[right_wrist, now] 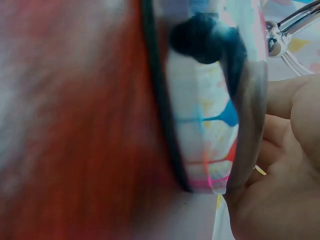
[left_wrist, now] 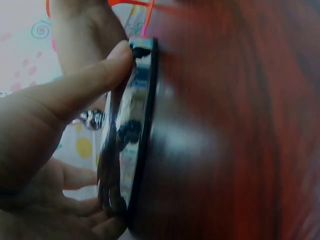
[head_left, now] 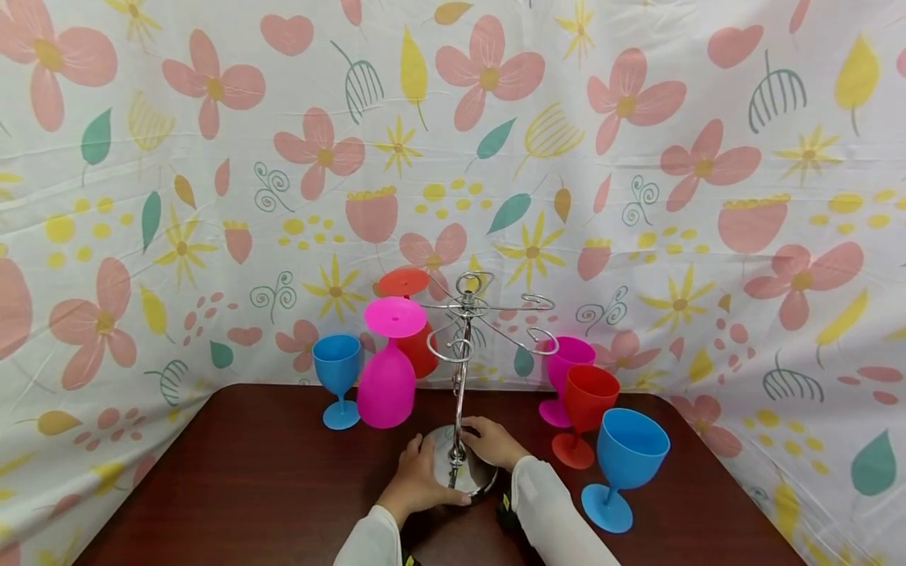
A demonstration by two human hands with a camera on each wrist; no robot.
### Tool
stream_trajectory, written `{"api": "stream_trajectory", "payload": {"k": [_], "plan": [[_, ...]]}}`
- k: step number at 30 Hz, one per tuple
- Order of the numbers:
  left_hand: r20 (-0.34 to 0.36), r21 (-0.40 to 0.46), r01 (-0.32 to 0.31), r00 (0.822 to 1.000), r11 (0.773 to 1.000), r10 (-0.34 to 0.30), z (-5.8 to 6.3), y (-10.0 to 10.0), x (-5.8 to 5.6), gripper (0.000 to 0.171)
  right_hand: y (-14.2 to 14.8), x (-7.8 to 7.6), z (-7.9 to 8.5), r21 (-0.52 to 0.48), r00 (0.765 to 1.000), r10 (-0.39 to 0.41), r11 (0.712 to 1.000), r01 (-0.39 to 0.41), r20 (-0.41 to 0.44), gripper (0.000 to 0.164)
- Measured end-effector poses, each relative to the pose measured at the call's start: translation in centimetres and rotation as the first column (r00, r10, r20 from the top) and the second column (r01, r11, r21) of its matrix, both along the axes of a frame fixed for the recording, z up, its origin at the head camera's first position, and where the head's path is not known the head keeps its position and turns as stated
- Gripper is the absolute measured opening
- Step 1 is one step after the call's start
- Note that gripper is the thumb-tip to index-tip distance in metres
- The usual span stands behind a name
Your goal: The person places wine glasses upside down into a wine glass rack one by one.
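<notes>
Silver metal goblet rack (head_left: 462, 377), wire-armed, stands mid-tabletop (head_left: 283, 479); the left hand (head_left: 418, 475) and right hand (head_left: 498, 445) grip its round base (head_left: 477, 475). Rightward, near to far, a blue plastic goblet (head_left: 632, 448), a red one (head_left: 589, 405) and a magenta one (head_left: 561, 368) stand upright. On the rack's left, magenta (head_left: 387, 389) and farther red (head_left: 423, 350) plastic goblets hang inverted; another blue goblet (head_left: 337, 365) stands far left. Two seem placed, four not; right arms bare.

The silver wire-armed metal stand (head_left: 462, 377) and its round metal base (head_left: 477, 476) look mirror-glossy (the latter shows reflections). The blue, red and magenta plastic goblets (head_left: 386, 391) look smooth, matt; the red-brown wood-look tabletop (head_left: 255, 487), glossy; the white floral cloth backdrop (head_left: 439, 161), creased.
</notes>
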State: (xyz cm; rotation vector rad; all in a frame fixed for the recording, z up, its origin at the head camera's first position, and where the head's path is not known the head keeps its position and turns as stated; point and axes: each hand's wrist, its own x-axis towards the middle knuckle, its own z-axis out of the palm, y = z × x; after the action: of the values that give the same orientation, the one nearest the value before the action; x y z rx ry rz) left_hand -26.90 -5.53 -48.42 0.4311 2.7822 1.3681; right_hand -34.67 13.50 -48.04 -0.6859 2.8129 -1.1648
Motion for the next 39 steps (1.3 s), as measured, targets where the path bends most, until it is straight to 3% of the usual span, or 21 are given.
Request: {"api": "stream_trajectory", "payload": {"k": [5,13,22,39], "plan": [[0.047,0.023,0.055,0.997,0.998,-0.056,0.2,-0.7,-0.4,0.114,0.2,0.5,0.0,-0.007,1.0,-0.001,1.0,0.001,-0.027,0.033],[0.067,0.027,0.117,0.991,0.993,-0.119,0.2,-1.6,-0.9,0.116,0.5,1.1,-0.1,0.005,1.0,-0.003,1.0,0.003,-0.031,0.034],[0.085,-0.018,0.187,0.979,0.982,-0.184,0.2,-2.4,-1.7,0.116,1.0,2.0,0.0,0.006,0.999,0.025,1.0,-0.025,-0.043,0.037],[0.104,-0.052,0.21,0.974,0.976,-0.204,0.5,-2.7,-1.8,0.116,1.5,3.3,0.0,-0.072,0.999,0.03,0.997,-0.027,0.039,0.044]]}}
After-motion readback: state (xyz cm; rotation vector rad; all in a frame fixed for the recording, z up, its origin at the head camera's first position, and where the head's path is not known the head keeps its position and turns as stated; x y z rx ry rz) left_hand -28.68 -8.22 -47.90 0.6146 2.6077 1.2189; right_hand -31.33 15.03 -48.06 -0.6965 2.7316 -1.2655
